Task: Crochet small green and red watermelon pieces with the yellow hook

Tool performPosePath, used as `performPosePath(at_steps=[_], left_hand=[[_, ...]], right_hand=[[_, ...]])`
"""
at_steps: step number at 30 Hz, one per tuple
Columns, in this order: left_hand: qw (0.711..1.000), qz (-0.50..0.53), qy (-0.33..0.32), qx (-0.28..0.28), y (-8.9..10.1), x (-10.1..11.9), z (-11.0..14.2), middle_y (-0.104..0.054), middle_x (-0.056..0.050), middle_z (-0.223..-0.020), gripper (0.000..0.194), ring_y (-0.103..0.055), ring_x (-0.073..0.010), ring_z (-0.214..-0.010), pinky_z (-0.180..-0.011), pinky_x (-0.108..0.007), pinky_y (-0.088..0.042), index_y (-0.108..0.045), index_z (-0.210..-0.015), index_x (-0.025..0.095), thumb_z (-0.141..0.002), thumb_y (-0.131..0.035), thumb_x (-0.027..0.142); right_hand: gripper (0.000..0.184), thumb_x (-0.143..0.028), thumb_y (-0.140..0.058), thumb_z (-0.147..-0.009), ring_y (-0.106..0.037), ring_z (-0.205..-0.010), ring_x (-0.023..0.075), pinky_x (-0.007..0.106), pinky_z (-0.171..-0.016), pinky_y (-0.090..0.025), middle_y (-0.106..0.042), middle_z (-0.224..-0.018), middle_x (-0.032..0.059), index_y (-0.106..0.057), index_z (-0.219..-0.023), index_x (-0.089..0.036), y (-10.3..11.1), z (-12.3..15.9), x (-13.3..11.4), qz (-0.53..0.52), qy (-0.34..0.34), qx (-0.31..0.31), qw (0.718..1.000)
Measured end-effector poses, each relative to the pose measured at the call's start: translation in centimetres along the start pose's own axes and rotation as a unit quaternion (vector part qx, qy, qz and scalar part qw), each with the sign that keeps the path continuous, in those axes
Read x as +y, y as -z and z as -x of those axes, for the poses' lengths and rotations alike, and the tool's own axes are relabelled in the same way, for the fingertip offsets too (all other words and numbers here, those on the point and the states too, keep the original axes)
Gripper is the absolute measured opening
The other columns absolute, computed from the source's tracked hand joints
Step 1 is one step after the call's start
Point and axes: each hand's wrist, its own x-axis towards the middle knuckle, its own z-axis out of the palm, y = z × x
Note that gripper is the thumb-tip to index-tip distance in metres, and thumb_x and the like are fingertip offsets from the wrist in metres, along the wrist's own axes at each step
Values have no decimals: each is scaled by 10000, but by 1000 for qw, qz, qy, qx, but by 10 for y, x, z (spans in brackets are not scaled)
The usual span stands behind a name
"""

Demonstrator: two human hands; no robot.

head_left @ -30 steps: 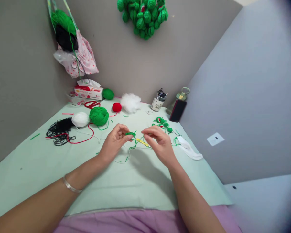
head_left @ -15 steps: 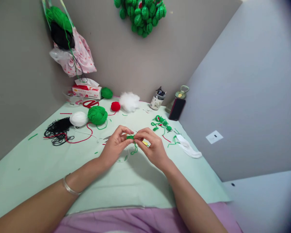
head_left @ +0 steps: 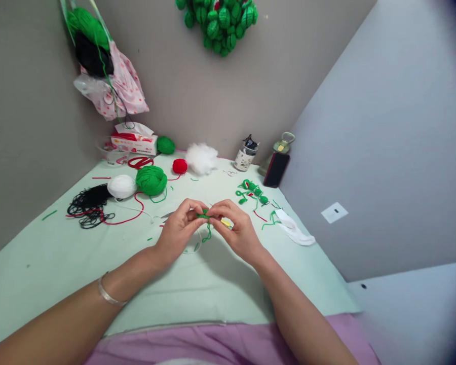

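Between the fingertips of both hands is a small piece of green yarn work point(head_left: 202, 215), with a loose green strand dangling below it. My left hand point(head_left: 178, 228) pinches it from the left, fingers curled. From the right, my right hand point(head_left: 235, 228) closes thumb and forefinger on the same piece, and a thin pale tip shows above the fingers. A yellow object point(head_left: 226, 223) shows partly under my right hand; I cannot tell whether it is held. Beside my left hand a pointed grey metal tip point(head_left: 166, 216) sticks out.
Left lie a green yarn ball point(head_left: 152, 181), white yarn ball point(head_left: 122, 187), black yarn point(head_left: 86, 205) and red-handled scissors point(head_left: 140, 162). Behind are a red ball point(head_left: 180, 166) and white stuffing point(head_left: 201, 158). Right are small green crocheted pieces point(head_left: 253, 188), a phone point(head_left: 276, 170) and white cloth point(head_left: 294, 228).
The view has shifted slightly. Both hands stay together on the green yarn work, with only small finger movements.
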Motion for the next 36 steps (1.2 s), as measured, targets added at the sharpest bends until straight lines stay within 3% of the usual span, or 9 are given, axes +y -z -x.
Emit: performPosePath(at_steps=[8,13,20,25,31,36], left_hand=[[999,-4,-20,-32,0,2,1,-617,-17,-1031,174,-660,-165,-946,-849,-303,-504,-530,-1054,227,-902,-612,221],[999,-23,-29,-28,2,1,1,-611,-19,-1023,138,-653,-168,-944,-838,-302,-491,-549,-1051,235,-919,-589,226],[988,-141,-52,-25,7,-2,-2,-573,-49,-990,96,-586,-180,-906,-792,-305,-471,-621,-935,201,-914,-588,289],[990,-135,-14,-26,4,5,-1,-595,-30,-929,119,-595,-162,-874,-800,-294,-458,-601,-924,189,-929,-560,301],[998,-36,57,-2,0,8,-1,-602,7,-893,181,-653,-156,-820,-769,-291,-497,-539,-929,196,-861,-652,320],[993,-18,109,-45,3,11,-5,-653,-9,-945,224,-676,-156,-789,-789,-304,-517,-604,-994,190,-848,-669,347]], right_hand=[[166,-195,-600,-909,-605,-825,147,305,-754,-515,-631,-935,48,-680,-1047,-244,1,-1,0,-26,8,6,1000],[135,-218,-635,-887,-611,-811,139,297,-759,-535,-625,-946,44,-653,-1020,-217,-2,-1,2,-48,-15,21,999],[96,-199,-653,-867,-609,-792,127,286,-763,-532,-625,-934,30,-636,-962,-206,-2,0,3,-55,-38,17,998],[74,-185,-648,-860,-613,-775,121,280,-747,-533,-614,-924,24,-622,-926,-205,-3,0,3,-67,-57,27,996],[51,-160,-632,-859,-594,-749,117,269,-720,-510,-618,-867,11,-624,-881,-206,-5,1,3,-64,-52,47,995],[48,-167,-631,-857,-593,-752,118,269,-720,-503,-625,-870,11,-635,-884,-206,-4,0,4,-68,-62,54,994]])
